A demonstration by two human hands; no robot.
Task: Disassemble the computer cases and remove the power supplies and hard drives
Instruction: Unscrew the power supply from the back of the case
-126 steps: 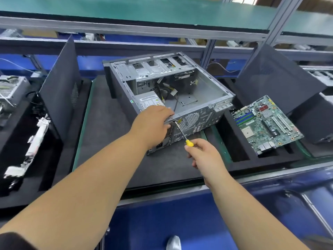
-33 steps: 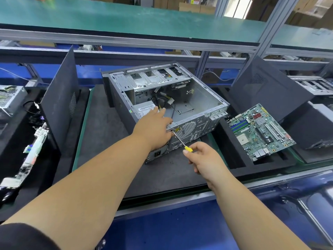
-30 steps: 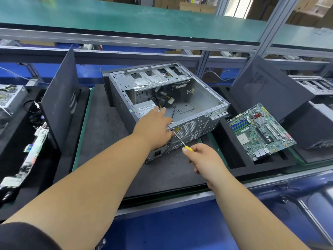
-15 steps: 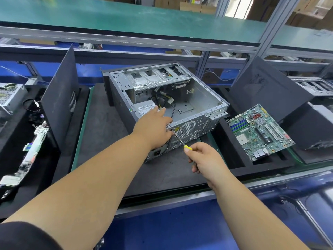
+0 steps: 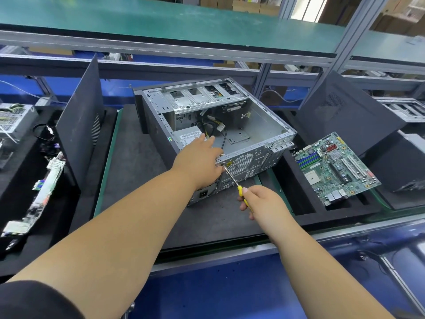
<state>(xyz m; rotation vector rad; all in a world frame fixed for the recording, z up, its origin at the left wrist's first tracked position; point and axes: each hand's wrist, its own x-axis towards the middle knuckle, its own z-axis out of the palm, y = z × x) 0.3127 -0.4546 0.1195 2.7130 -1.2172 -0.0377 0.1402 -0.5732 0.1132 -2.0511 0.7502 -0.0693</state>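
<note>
While the right hand (image 5: 259, 201) pinches the yellow handle of a screwdriver (image 5: 232, 178), its shaft slants up and away to the left, the tip meeting the rear panel of the open computer case (image 5: 259, 134) just beside the left hand (image 5: 200, 164). That slant is the axis that matters: the screw seems to sit at the tip, ahead of the right hand and right under the left one, so turning belongs to the right and steadying to the left. The left hand lies over the rear top edge of the case, fingers stretched forward and loosely spread onto the power supply (image 5: 188, 138), which still sits in the near left corner inside the case. Loosening that unit looks like the step in hand. The case rests on a dark foam mat (image 5: 133, 157); to the right of the right hand a green circuit board (image 5: 333, 166) lies in a foam tray, and side panels lean well beyond both hands under a green shelf (image 5: 161, 21).
</note>
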